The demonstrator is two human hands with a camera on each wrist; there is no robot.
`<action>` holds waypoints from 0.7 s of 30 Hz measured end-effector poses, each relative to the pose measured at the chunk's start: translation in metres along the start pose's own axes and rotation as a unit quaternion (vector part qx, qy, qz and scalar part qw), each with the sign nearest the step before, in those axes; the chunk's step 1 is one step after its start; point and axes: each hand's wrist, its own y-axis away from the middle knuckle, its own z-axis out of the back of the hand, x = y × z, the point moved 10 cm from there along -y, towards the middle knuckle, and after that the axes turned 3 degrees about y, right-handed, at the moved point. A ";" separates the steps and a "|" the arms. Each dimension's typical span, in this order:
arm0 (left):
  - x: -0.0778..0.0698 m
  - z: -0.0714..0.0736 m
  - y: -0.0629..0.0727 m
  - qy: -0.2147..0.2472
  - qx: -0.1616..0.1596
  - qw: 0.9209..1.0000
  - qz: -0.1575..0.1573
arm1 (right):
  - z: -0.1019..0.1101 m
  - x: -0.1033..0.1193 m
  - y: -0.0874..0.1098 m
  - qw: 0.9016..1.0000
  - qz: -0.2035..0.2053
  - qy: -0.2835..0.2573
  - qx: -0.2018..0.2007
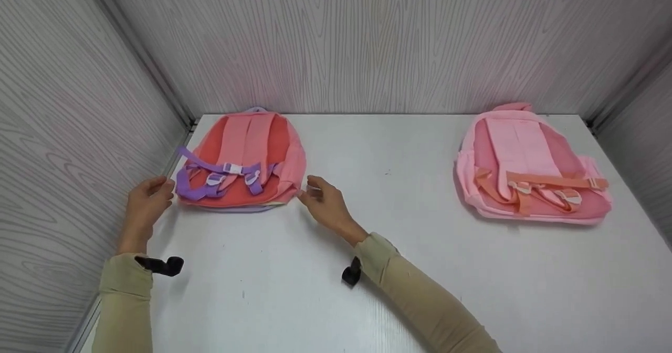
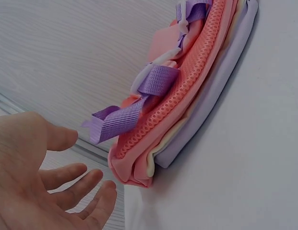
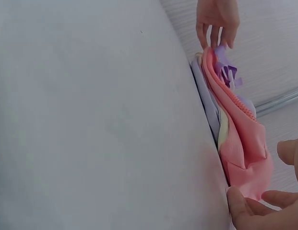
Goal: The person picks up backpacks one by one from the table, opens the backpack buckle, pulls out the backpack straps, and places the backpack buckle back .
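Observation:
A coral-pink backpack (image 1: 247, 137) lies flat on the white table with its shoulder straps facing up. Purple webbing (image 1: 195, 193) with white buckles crosses its lower part. Just off its lower left side is my left hand (image 1: 147, 206), fingers loosely bent. The left wrist view shows that hand (image 2: 48, 177) apart from the bag, a purple strap end (image 2: 115, 124) near the thumb. My right hand (image 1: 328, 206) is at the lower right corner, fingers relaxed. In the right wrist view its fingertips (image 3: 235, 194) are right at the bag's pink side (image 3: 249, 167). Neither hand grips anything.
A second, light pink backpack (image 1: 530, 164) with orange straps lies at the right of the table (image 1: 367, 164). Grey wood-grain panels stand at the back (image 1: 367, 43) and on both sides, the left one (image 1: 52, 132) close to my left arm.

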 end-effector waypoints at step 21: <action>0.024 -0.019 -0.017 -0.024 0.037 0.998 0.039 | -0.022 0.010 -0.005 0.999 -0.002 -0.009 0.033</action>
